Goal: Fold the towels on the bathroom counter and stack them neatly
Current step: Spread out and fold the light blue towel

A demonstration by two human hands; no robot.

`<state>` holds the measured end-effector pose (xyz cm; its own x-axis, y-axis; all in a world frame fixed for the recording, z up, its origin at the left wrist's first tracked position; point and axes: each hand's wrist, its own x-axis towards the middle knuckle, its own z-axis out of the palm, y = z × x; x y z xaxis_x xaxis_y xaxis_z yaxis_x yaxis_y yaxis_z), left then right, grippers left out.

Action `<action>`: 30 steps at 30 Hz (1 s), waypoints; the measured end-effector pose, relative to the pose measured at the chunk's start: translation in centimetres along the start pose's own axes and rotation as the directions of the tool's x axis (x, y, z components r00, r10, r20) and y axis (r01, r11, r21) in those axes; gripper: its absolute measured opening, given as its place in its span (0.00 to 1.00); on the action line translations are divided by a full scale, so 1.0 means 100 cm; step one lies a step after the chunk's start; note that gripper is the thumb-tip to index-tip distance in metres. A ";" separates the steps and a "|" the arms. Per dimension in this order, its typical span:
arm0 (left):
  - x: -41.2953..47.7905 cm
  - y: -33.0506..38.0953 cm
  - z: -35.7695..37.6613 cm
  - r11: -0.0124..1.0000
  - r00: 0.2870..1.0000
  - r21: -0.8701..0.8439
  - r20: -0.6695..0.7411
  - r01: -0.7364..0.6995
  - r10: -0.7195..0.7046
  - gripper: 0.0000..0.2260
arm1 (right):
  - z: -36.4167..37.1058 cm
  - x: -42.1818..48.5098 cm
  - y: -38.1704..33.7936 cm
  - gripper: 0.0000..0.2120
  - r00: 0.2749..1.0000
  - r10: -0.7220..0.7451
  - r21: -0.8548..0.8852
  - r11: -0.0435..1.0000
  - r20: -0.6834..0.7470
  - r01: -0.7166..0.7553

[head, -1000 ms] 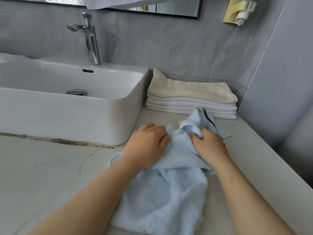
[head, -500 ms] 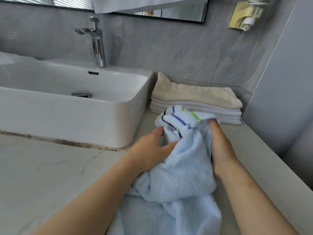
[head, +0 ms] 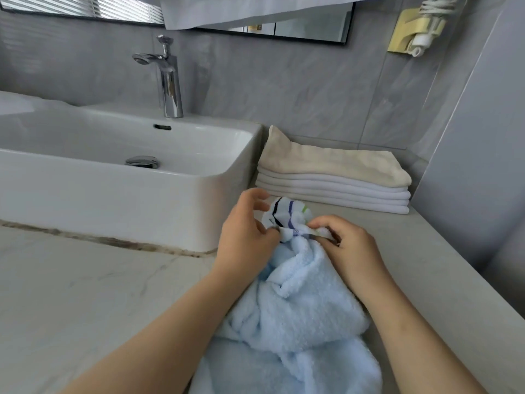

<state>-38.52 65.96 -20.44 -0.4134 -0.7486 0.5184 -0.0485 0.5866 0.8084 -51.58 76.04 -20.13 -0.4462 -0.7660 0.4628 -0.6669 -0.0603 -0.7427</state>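
- Head view: light blue towel [head: 295, 314] lies bunched on the marble counter [head: 85, 294], in front of the white basin [head: 113, 177] and nearer the person than the folded stack [head: 335, 180].
- Striped end of the towel [head: 287, 217] is raised between both hands; the rest trails back along the counter between the forearms.
- Left hand [head: 247, 237] pinches the striped hem from the left, thumb side on the cloth; upper fingers are spread loose above it.
- Right hand [head: 343, 245] grips the same hem from the right, fingers curled over the edge.
- Handling judgement: thick terry, soft and limp, light, not slippery. It holds no shape and will sag wherever unsupported.
- Best hold is probably the flat woven hem at its two corners, so the edge can be pulled straight.
- Stack, cream towel over white ones, sits against the wall, apart from both hands.
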 end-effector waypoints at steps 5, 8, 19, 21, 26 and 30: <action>0.002 -0.005 0.002 0.991 0.998 0.129 -0.053 0.038 -0.031 0.16 | 0.002 0.003 0.004 0.07 0.990 0.134 0.041 0.990 0.044 -0.136; 0.003 -0.008 0.003 0.990 0.996 0.127 -0.075 0.066 -0.057 0.13 | 0.001 0.006 0.002 0.08 0.990 0.137 0.129 0.983 -0.029 -0.132; 0.011 -0.015 0.008 0.928 0.902 -0.084 0.278 0.364 -0.329 0.13 | 0.001 0.003 -0.015 0.15 0.969 0.210 0.782 0.579 0.129 -0.229; 0.009 -0.009 0.008 0.820 0.872 -0.346 0.356 0.456 -0.335 0.13 | 0.004 0.001 -0.017 0.14 0.963 0.202 0.789 0.556 0.178 -0.263; 0.010 -0.011 0.005 0.763 0.940 -0.562 0.290 0.319 -0.180 0.11 | 0.005 0.002 -0.018 0.12 0.950 0.286 0.769 0.577 0.126 -0.275; 0.009 -0.011 0.002 0.762 0.954 -0.576 0.215 0.296 -0.208 0.20 | -0.009 0.011 -0.012 0.07 0.910 0.398 0.740 0.646 -0.116 -0.188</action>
<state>-39.06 64.70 -20.91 -0.5802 -0.7697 0.2662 0.3646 0.0467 0.9300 -51.80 75.84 -18.24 -0.7409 -0.6465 0.1818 0.0951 -0.3690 -0.9246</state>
